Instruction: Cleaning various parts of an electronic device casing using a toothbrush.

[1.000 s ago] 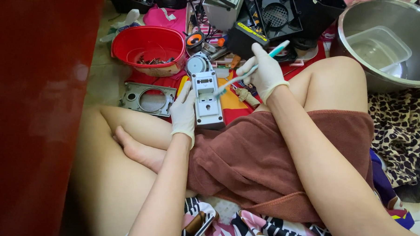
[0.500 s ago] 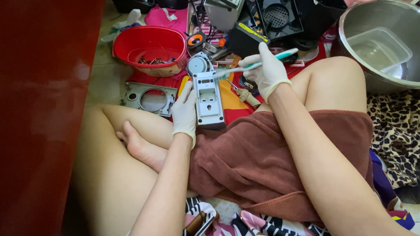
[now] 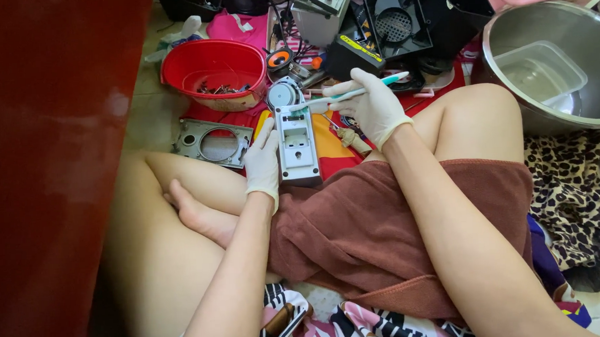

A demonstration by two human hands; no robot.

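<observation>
Holding the white rectangular plastic device housing point(image 3: 296, 145) upright at the centre of the frame, we clamp it along its left edge with our gloved left hand point(image 3: 263, 160), its lower end resting on the brown towel point(image 3: 395, 238) over our lap. Since a second ago our gloved right hand point(image 3: 372, 103) has swung the slim pale-green-handled tool point(image 3: 350, 93) from a steep slant to nearly level, and its tip now meets the top of the housing; we judge the work has passed from approaching to actually working at that upper end. The right hand is closed around the tool's handle in a pen-like grip. The housing shows a grey-white face with a square recessed opening in its middle and a smaller slot above, with a round grey dial-like part point(image 3: 283, 94) just behind its top. In the upper left sits a red plastic bowl point(image 3: 213, 72) with small dark bits inside, a grey metal plate with a round hole point(image 3: 213, 143) below it, and a large steel basin point(image 3: 556, 66) at the upper right.
</observation>
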